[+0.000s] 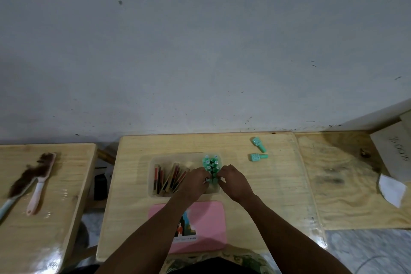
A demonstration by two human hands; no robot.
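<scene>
**Mint Green, Red and Pink on Pale Wood**

The mint-green bottles share a clear tray with red-and-black slim boxes. Two loose bottles near the table's far right corner are mint too. At the pale, grained table's near edge, the pink lid carries a small multicoloured picture.

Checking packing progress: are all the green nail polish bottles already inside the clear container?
No: two green bottles lie on their sides on the wooden table, right of the clear container.
</scene>
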